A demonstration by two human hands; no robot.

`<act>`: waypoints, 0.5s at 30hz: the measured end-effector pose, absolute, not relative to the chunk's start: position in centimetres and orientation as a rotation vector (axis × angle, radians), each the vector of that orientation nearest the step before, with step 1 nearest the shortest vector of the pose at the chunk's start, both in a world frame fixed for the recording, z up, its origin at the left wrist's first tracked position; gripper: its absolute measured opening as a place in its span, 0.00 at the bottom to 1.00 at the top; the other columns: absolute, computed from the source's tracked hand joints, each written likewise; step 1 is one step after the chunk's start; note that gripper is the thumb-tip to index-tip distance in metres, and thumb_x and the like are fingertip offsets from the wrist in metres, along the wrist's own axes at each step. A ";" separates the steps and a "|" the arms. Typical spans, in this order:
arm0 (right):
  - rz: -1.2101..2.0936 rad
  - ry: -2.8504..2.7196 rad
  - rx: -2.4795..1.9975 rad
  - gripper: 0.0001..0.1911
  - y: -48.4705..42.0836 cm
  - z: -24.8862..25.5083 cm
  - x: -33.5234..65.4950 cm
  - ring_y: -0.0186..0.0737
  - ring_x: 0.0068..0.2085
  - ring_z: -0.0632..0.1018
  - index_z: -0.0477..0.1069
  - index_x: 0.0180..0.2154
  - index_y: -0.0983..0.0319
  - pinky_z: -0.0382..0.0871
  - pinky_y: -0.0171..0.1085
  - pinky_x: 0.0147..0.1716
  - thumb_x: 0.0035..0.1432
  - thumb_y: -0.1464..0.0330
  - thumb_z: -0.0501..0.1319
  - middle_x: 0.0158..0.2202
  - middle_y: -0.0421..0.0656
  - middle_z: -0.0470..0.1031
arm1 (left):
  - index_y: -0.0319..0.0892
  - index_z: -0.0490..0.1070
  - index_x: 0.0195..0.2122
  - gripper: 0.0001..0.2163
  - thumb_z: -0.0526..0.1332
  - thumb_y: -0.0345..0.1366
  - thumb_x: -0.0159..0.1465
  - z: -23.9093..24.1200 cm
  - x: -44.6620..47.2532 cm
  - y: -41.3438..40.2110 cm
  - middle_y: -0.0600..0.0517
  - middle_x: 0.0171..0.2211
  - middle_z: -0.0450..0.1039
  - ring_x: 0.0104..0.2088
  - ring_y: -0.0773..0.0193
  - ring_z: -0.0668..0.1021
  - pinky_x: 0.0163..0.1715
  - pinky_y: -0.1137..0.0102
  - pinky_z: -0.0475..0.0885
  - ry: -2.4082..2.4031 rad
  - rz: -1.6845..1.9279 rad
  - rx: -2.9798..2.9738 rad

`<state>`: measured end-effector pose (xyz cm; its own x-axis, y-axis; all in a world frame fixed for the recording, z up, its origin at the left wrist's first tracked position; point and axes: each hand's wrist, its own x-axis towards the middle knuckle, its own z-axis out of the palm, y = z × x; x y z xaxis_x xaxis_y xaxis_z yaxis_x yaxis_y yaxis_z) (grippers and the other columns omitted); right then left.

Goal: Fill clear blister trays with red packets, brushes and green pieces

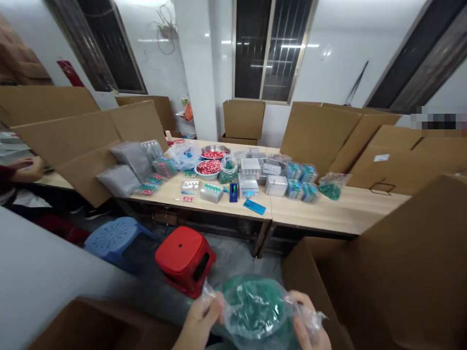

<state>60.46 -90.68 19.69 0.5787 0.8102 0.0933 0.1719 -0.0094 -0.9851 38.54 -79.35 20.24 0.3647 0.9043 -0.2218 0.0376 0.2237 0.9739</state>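
Observation:
At the bottom centre both my hands grip a clear plastic bag (255, 306) filled with small green pieces. My left hand (202, 318) pinches the bag's left edge, fingers closed on the film. My right hand (306, 323) holds the right edge the same way. The bag hangs in front of me, above the floor, between two open cardboard boxes.
A wooden table (350, 211) ahead carries metal bowls of red pieces (208, 167), plastic trays, wrapped packs, a blue phone (254, 207) and another green bag (331, 187). A red stool (184, 257) and a blue stool (113, 238) stand on the floor. Cardboard boxes (408, 272) surround me. Another person's hand (25, 169) shows at left.

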 end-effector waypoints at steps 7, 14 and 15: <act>1.064 -1.143 -1.186 0.56 -70.8 22.0 66.6 0.55 0.56 0.75 0.69 0.57 0.61 0.70 0.45 0.55 0.29 0.38 0.69 0.55 0.56 0.73 | 0.43 0.70 0.19 0.33 0.63 0.73 0.37 23.9 42.5 -65.7 0.51 0.19 0.70 0.21 0.63 0.70 0.25 0.67 0.71 1.115 1.106 0.907; 0.732 -1.383 -1.059 0.25 -54.6 23.6 65.7 0.37 0.27 0.78 0.74 0.27 0.62 0.74 0.31 0.28 0.54 0.46 0.61 0.27 0.44 0.76 | 0.44 0.62 0.12 0.29 0.65 0.66 0.46 26.8 43.3 -49.5 0.53 0.17 0.68 0.19 0.61 0.72 0.18 0.67 0.72 0.928 1.352 0.912; 0.674 -1.452 -1.028 0.24 -52.2 24.6 65.6 0.33 0.24 0.75 0.70 0.23 0.62 0.70 0.29 0.24 0.57 0.49 0.60 0.23 0.42 0.72 | 0.45 0.62 0.12 0.29 0.64 0.66 0.48 27.2 42.9 -46.9 0.53 0.15 0.66 0.18 0.61 0.71 0.17 0.67 0.72 0.921 1.357 0.980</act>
<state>65.64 -52.17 24.56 0.0612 0.8819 0.4674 0.2119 0.4461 -0.8695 42.93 -46.95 27.15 0.0172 0.9994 0.0311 -0.3400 -0.0234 0.9401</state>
